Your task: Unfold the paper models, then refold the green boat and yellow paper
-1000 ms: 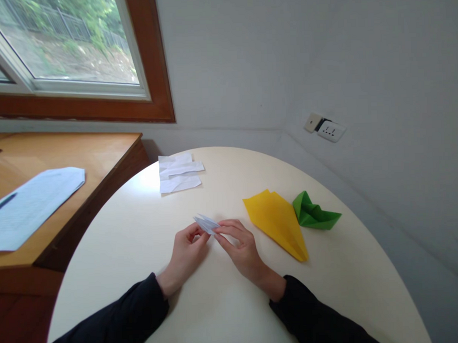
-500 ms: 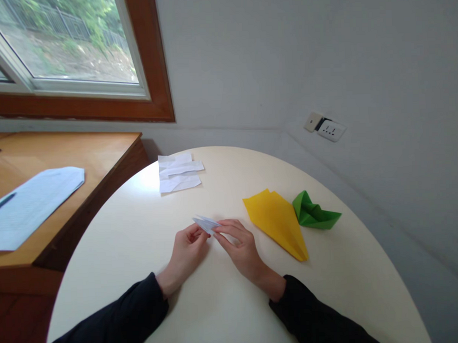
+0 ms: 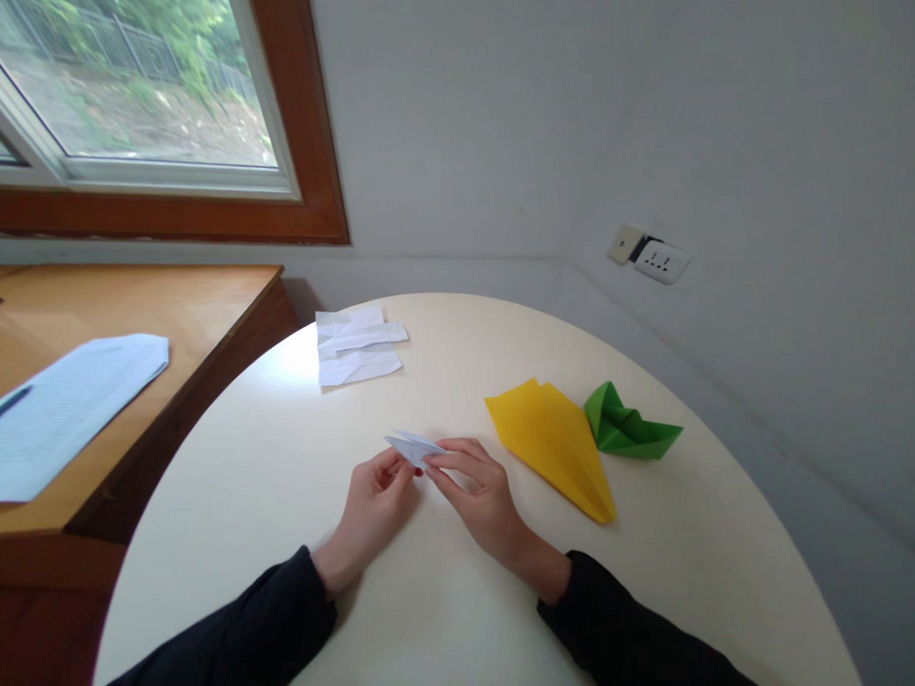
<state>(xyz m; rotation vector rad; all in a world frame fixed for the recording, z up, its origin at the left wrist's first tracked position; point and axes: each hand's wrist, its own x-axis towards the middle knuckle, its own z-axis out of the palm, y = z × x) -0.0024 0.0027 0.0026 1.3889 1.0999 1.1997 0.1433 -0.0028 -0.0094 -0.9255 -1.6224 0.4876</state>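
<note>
A small piece of folded white paper (image 3: 414,446) is held between both hands, just above the middle of the round table. My left hand (image 3: 379,494) pinches it from the left and below, its fingers curled. From the right, my right hand (image 3: 474,488) grips the other end between thumb and fingers. The lower edge of the paper is partly hidden by my fingertips. To the right of my right hand lies a folded yellow paper (image 3: 555,445), and beside it sits a green paper boat (image 3: 630,427).
White paper strips (image 3: 359,361) lie at the far left of the round cream table (image 3: 438,634). On the wooden desk (image 3: 201,302) at left are paper sheets (image 3: 91,406) with a pen (image 3: 7,406). A wall socket (image 3: 661,261) is at right.
Both hands stay almost in place. The folded white paper has shifted very slightly between my fingers, its upper flap showing a little more toward the right.
</note>
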